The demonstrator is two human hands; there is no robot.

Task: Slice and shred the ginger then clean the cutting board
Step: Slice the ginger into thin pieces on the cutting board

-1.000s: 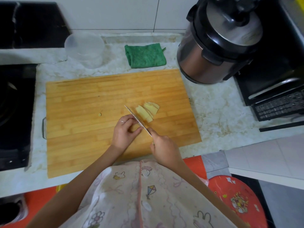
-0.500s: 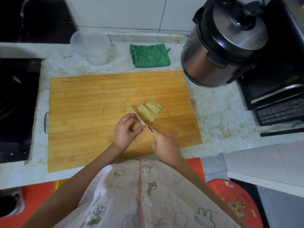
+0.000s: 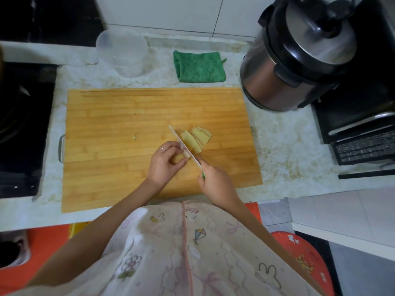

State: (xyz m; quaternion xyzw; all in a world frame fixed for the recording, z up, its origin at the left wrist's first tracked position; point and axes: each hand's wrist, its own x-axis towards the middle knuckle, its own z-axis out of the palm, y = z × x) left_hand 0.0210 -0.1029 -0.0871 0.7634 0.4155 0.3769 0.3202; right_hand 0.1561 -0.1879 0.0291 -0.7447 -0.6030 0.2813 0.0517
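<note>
A bamboo cutting board point(image 3: 128, 116) lies on the marble counter. Pale yellow ginger slices point(image 3: 197, 137) lie fanned out right of its middle. My left hand point(image 3: 165, 162) pinches a small remaining ginger piece point(image 3: 186, 154) against the board, fingers curled, a ring on one finger. My right hand point(image 3: 215, 182) grips a green-handled knife; its white blade point(image 3: 184, 146) runs diagonally between the held piece and the cut slices. One tiny scrap point(image 3: 134, 137) lies alone on the board to the left.
A folded green cloth point(image 3: 198, 67) and a clear plastic container point(image 3: 121, 52) sit behind the board. A pressure cooker point(image 3: 295, 60) stands at the back right beside a black oven point(image 3: 363, 116). A black hob point(image 3: 23, 124) borders the left.
Both hands stay at the same spot on the board, with the knife still against the ginger. The camera view has shifted slightly.
</note>
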